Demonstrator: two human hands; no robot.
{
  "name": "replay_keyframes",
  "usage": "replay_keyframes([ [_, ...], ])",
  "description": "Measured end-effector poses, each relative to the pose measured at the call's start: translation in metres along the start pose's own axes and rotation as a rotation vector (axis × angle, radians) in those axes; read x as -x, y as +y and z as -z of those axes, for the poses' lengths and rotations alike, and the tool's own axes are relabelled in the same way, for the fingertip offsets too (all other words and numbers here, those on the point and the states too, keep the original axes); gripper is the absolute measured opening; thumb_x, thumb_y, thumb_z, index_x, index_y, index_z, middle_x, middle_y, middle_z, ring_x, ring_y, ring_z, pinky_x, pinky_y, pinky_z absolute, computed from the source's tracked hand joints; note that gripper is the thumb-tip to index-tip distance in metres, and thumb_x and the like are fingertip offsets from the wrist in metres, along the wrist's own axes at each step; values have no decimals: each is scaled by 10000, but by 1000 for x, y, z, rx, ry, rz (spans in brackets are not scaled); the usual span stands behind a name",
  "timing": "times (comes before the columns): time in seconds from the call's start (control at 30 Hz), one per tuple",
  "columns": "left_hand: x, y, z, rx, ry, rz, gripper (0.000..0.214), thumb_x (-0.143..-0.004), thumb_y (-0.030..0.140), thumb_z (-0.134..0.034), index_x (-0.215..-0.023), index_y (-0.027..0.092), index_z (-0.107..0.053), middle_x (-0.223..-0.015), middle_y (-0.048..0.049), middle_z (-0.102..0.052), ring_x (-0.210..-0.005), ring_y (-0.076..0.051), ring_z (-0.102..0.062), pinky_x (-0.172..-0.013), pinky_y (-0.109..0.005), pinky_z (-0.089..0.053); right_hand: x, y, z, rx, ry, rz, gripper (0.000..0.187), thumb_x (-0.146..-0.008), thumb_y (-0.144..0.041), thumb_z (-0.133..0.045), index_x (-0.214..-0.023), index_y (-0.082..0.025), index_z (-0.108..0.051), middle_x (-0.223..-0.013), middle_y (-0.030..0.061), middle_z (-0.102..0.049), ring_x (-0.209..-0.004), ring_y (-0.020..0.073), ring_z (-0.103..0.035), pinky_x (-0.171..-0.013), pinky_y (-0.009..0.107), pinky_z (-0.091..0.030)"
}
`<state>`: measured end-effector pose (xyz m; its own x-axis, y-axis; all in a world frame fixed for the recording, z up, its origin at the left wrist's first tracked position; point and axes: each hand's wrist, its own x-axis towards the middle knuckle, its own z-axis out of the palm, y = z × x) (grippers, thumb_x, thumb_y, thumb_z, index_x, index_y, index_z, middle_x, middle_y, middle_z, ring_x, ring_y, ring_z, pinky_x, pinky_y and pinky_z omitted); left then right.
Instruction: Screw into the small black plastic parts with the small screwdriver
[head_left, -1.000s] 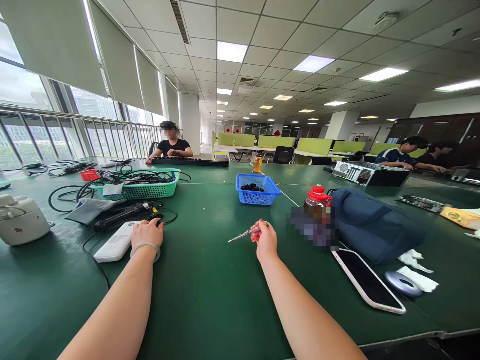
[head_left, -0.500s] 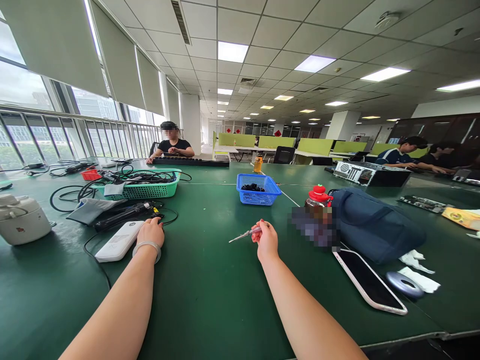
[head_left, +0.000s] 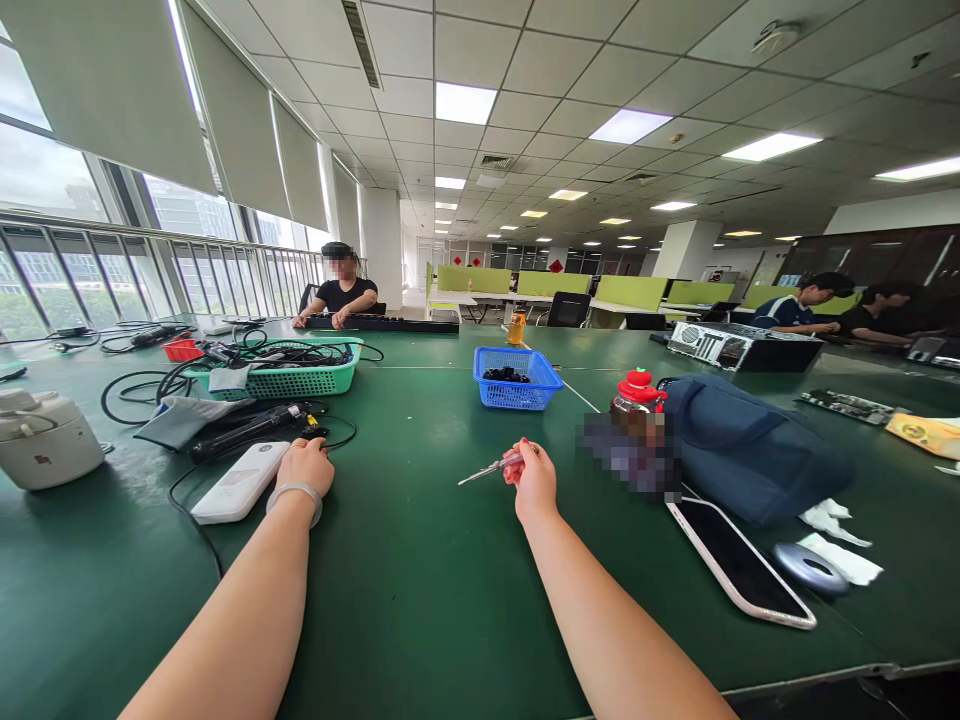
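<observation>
My right hand is closed round the handle of a slim screwdriver, held above the green table with its metal tip pointing left. My left hand, with a pale bangle at the wrist, rests on the table with bent fingers drawn together; its underside is hidden, and nothing shows in its grip. It lies against the right side of a white power bank. Just beyond it are a black cable and a dark tool-like object. Ahead of my right hand stands a blue basket holding small black parts.
A green basket heaped with cables stands at left, near a white appliance. A navy bag, a red-lidded jar and a phone lie at right. Other people sit farther along.
My left hand has shifted slightly right and its fingers are more bent. My right hand and the screwdriver stay put. The person across has moved an arm.
</observation>
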<state>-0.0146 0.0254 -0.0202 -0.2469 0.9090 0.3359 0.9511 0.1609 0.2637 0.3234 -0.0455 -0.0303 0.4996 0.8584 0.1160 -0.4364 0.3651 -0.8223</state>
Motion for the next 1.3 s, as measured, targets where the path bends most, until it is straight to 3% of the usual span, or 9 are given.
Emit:
replay_keyframes([
  [0.23, 0, 0, -3, 16, -31, -18, 433, -891, 225, -363, -1249, 146, -591, -1275, -146, -576, -1085, -263, -590, -954, -357, -439, 1, 0, 0, 0, 2, -3, 346, -681, -463, -720, -689, -192, -505, -536, -23, -611, -359, 86, -464, -341, 204, -362],
  [0.5, 0, -1, -2, 5, -32, -27, 399, -901, 232, -319, -1130, 162, -638, -1159, -157, -624, -1078, -296, -570, -928, -397, -429, 1, -1, -1, 3, -1, -3, 331, -699, -449, -711, -694, -191, -503, -541, -27, -607, -356, 83, -467, -345, 205, -361],
  [0.93, 2, -2, -2, 4, -5, -22, 383, -907, 266, -329, -1096, 223, -660, -1246, -136, -536, -1105, -298, -536, -916, -402, -434, 2, -3, -1, 0, 11, -5, 329, -663, -442, -720, -686, -187, -514, -539, -23, -608, -361, 82, -464, -340, 203, -355],
  [1.3, 7, 4, 6, -56, 43, -54, 377, -876, 238, -393, -1147, 189, -651, -1128, -125, -652, -1064, -278, -569, -940, -366, -413, -1, 0, 0, 8, 3, 5, 344, -691, -469, -704, -687, -194, -497, -540, -23, -604, -351, 86, -467, -341, 209, -355],
])
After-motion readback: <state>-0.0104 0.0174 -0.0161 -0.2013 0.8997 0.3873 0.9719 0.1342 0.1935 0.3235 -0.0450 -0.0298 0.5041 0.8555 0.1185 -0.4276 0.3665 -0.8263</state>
